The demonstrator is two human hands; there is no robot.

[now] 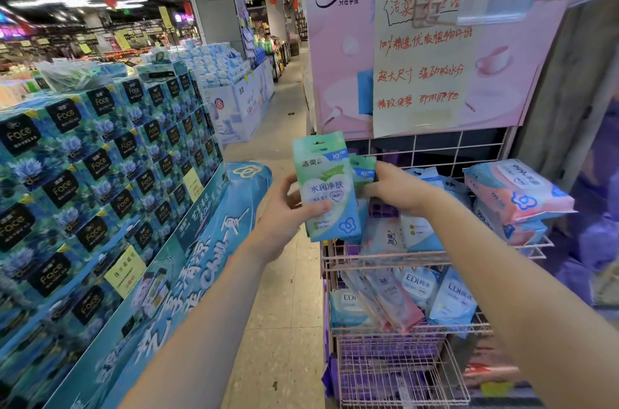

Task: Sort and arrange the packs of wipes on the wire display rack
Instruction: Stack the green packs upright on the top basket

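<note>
My left hand (288, 207) grips a green and blue pack of wipes (326, 187) upright, in front of the left end of the pink wire display rack (378, 266). Just behind it, my right hand (395, 189) holds a second green pack (363, 167) over the rack's top shelf. Pale blue packs (420, 231) stand in that top shelf under my right hand. Pink and blue larger packs (516, 190) are stacked at the shelf's right end. Several blue and pink packs (418, 294) lean in the shelf below.
A pink brand board with a handwritten paper sign (422, 66) stands above the rack. At the left is a tall stack of dark blue tissue boxes (100, 154) on a blue base. A tiled aisle (281, 291) runs between them. Purple goods (596, 241) lie at the right.
</note>
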